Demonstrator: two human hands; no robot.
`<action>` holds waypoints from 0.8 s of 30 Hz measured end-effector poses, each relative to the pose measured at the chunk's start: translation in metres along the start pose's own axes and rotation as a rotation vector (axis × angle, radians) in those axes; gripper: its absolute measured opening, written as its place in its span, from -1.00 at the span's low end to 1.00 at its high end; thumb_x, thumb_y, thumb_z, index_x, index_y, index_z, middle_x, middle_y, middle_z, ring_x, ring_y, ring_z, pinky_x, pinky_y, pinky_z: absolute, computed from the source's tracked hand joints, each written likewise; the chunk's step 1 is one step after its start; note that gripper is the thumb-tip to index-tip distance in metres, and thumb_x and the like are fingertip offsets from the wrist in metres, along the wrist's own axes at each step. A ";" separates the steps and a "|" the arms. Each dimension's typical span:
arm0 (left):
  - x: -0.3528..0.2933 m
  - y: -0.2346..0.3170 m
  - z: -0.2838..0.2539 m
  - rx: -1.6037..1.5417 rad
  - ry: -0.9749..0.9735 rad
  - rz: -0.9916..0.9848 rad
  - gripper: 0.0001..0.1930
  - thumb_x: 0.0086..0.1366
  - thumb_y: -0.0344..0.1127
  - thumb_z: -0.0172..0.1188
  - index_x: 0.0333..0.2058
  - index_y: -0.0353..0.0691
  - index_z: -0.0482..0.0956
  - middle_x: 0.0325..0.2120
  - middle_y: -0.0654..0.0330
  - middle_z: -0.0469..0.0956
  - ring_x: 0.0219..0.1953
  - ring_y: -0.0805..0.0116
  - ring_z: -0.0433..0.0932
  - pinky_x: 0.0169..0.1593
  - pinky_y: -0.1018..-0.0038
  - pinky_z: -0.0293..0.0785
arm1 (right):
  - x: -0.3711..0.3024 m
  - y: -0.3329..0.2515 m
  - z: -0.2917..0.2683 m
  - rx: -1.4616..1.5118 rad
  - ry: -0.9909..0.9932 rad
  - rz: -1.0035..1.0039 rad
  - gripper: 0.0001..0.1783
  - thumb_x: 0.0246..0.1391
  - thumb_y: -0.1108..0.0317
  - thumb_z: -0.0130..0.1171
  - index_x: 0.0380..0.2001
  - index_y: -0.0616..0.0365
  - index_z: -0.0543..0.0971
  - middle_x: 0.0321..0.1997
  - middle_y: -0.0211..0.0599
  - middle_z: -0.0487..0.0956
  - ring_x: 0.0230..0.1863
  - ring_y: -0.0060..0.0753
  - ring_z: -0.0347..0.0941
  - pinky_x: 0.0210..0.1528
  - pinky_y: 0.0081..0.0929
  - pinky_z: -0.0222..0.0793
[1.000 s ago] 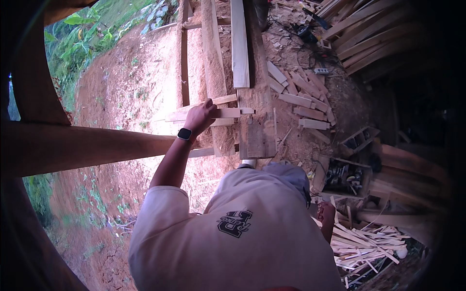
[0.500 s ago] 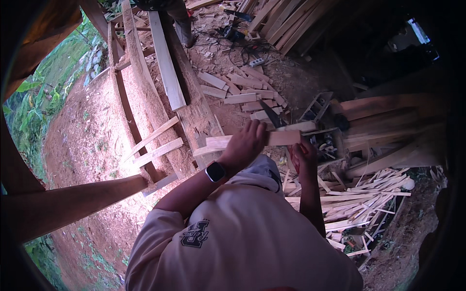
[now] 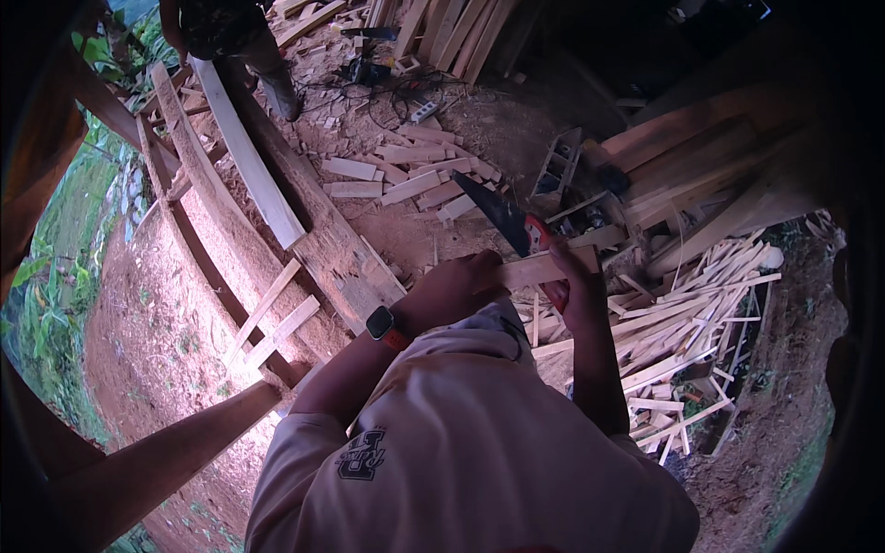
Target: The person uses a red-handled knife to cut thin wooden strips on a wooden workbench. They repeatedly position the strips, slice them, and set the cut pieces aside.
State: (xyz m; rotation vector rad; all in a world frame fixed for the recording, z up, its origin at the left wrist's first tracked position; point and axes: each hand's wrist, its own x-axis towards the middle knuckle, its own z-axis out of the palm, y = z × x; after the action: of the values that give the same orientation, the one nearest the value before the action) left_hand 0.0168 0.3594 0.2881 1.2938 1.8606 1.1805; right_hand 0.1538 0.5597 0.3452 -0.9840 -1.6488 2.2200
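A short pale wood piece lies across in front of my body. My left hand, with a watch on its wrist, is closed round the piece's left end, and its fingers are partly in shadow. At the other end my right hand is closed on the red handle of a hand saw, its fingers also against the wood. The saw's dark blade points up and to the left, beyond the wood. Part of the handle is hidden behind the piece.
Cut wood blocks lie scattered on the ground ahead. A long plank rests on a timber bench at the left, where another person stands. Thin offcuts are heaped at right, near an open toolbox.
My view has swung right, so the surroundings sit further left. The wood no longer sticks out left of my left hand. The saw's red handle now shows at my right hand.
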 end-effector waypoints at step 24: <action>-0.025 -0.064 0.001 -0.109 0.127 0.167 -0.44 0.58 -0.07 0.12 0.29 -0.45 0.45 0.11 -0.11 0.58 0.11 0.06 0.58 0.27 0.20 0.46 | 0.025 -0.028 0.010 -0.125 -0.036 -0.082 -0.67 0.34 0.08 0.31 -0.26 0.14 0.59 -0.61 -0.59 0.37 -0.72 -0.78 0.12 -0.65 -0.65 -0.04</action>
State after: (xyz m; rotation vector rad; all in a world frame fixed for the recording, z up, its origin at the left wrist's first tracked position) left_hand -0.0007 0.3278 0.2300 1.3614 1.7756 1.4616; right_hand 0.1227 0.5750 0.3627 -0.8928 -1.8293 2.1160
